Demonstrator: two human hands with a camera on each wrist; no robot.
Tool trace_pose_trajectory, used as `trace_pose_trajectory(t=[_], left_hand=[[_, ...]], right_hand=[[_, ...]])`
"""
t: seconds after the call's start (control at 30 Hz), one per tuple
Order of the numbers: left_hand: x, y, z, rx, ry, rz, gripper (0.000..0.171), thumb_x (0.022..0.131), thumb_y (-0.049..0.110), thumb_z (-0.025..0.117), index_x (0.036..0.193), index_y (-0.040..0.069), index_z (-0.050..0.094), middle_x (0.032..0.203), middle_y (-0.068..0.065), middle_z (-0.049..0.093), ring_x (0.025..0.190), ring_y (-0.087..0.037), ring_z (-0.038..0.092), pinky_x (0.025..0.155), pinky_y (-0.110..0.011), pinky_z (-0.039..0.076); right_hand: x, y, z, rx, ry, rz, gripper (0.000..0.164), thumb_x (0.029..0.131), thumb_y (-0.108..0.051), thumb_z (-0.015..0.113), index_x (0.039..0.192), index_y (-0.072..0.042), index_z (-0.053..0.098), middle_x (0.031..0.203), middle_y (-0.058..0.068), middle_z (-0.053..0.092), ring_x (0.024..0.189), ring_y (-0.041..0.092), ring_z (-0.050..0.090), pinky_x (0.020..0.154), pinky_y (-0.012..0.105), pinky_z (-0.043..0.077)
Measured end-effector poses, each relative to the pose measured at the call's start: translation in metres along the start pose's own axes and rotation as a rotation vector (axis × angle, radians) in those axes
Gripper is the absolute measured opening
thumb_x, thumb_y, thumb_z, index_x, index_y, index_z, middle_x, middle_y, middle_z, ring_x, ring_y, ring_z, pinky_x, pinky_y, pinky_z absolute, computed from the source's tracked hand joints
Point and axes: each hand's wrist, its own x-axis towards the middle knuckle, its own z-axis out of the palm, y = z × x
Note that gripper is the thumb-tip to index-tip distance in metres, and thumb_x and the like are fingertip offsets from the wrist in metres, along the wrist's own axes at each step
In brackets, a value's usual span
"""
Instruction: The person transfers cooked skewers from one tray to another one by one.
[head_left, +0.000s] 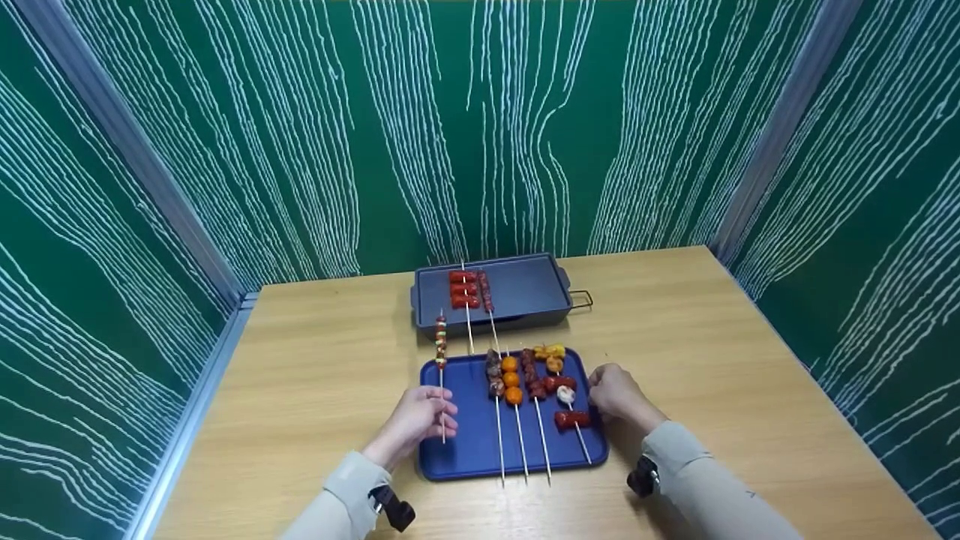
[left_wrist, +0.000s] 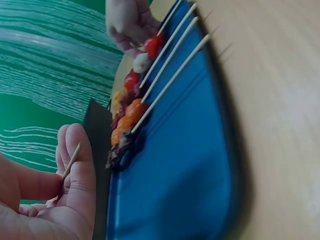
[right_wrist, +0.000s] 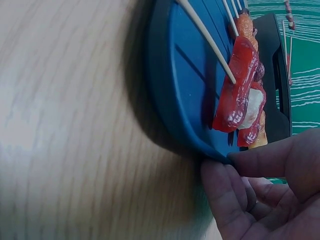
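Observation:
My left hand (head_left: pixel 418 418) pinches the bare stick of a skewer (head_left: pixel 441 341) threaded with small red, green and pale pieces. That skewer points away from me over the left part of the blue tray (head_left: pixel 465 450). In the left wrist view, the stick's end pokes out between thumb and fingers. At the tray's right side, my right hand (head_left: pixel 619 391) grips the rim between thumb and fingers, as the right wrist view shows. On the tray lie a dark meat skewer (head_left: pixel 495 375), an orange-ball skewer (head_left: pixel 511 380), a reddish meat skewer (head_left: pixel 531 371) and a mixed sausage skewer (head_left: pixel 574 420).
Behind the tray stands a dark grey grill box (head_left: pixel 525 285) with a wire handle (head_left: pixel 582 299) on its right. A red sausage skewer (head_left: pixel 464 289) and a thin meat skewer (head_left: pixel 485 291) lie on its left half, sticks toward me. Green white-lined walls enclose the wooden table (head_left: pixel 300 375).

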Motion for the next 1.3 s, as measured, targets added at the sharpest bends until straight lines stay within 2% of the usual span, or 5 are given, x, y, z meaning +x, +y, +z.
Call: trace_pose_trajectory(t=[0.27,0.47,0.77,1.0,1.3], left_hand=[[-0.012,-0.013,0.006,0.006,-0.024,-0.004,0.022,0.093,-0.005,0.043,0.113,-0.012,0.048,0.087,-0.011,0.059,0.064,-0.017,0.06,0.063,-0.033,0.061],[-0.016,-0.022,0.012,0.016,-0.027,-0.021,0.023,0.093,-0.005,0.041,0.114,-0.014,0.047,0.087,-0.013,0.06,0.063,-0.017,0.061,0.061,-0.032,0.061],[-0.016,-0.035,0.02,0.001,-0.051,-0.054,0.027,0.09,-0.008,0.044,0.116,-0.016,0.047,0.088,-0.016,0.061,0.06,-0.017,0.061,0.06,-0.034,0.061],[-0.014,-0.038,0.028,0.007,-0.052,-0.077,0.026,0.089,-0.009,0.045,0.114,-0.014,0.05,0.087,-0.015,0.061,0.06,-0.017,0.061,0.06,-0.035,0.061],[-0.007,-0.039,0.039,0.009,-0.056,-0.106,0.023,0.088,-0.009,0.048,0.11,-0.012,0.053,0.092,-0.02,0.063,0.061,-0.019,0.062,0.062,-0.035,0.062]], right_hand=[[0.001,0.002,0.0,0.007,-0.012,-0.001,0.014,0.071,0.009,0.049,0.073,-0.002,0.057,0.067,0.01,0.057,0.042,0.016,0.056,0.037,0.031,0.052],[0.002,0.001,0.0,0.002,-0.01,-0.001,0.013,0.073,0.009,0.05,0.073,-0.002,0.057,0.068,0.01,0.058,0.043,0.016,0.055,0.038,0.03,0.052],[0.002,0.001,0.0,0.007,-0.017,0.004,0.011,0.076,0.007,0.051,0.075,-0.002,0.057,0.066,0.009,0.057,0.043,0.016,0.057,0.039,0.031,0.054],[0.002,0.002,0.0,0.014,-0.025,0.01,0.012,0.074,0.009,0.052,0.074,-0.002,0.057,0.067,0.01,0.058,0.043,0.017,0.058,0.039,0.031,0.054],[0.002,0.001,-0.001,0.019,-0.023,0.023,0.013,0.073,0.01,0.051,0.076,0.0,0.058,0.071,0.011,0.058,0.048,0.019,0.059,0.04,0.032,0.054]])
